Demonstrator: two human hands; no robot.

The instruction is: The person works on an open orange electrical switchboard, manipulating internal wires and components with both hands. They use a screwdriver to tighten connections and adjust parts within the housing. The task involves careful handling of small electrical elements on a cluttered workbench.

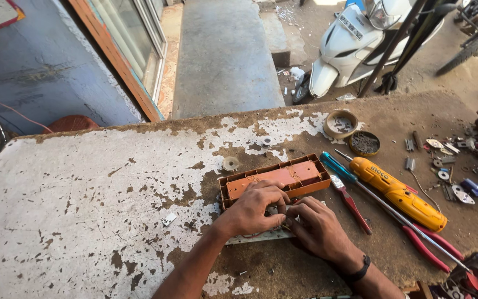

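Both hands work close together at the near edge of a worn workbench (84,182) with flaking white paint. The left hand (253,210) lies knuckles up, fingers curled down onto a pale flat plate (261,235) that rests on the bench beneath both hands. The right hand (319,227) meets it from the right, fingertips bent inward and pressed against the same plate at the spot where the 2 hands touch. What the fingertips pinch there is hidden by the fingers themselves; whether either hand is closed around a small part cannot be told. A black band sits on the right wrist.

Just beyond the grip, touching the left knuckles, lies an orange rectangular plastic housing (278,177), open side up, with internal dividers. Just right of the grip lies a red-handled tool (352,205), and beyond it a screwdriver with a blue handle (338,168). Further right rests a yellow powered screwdriver (399,194), with red-handled pliers (427,246) near it. Beyond the housing, well apart from the grip, stand 2 round tins (341,123) holding small hardware. Loose metal parts (449,177) are scattered far right. Left of the housing sits a small round disc (230,163). A white scooter (349,41) stands on the ground past the bench.
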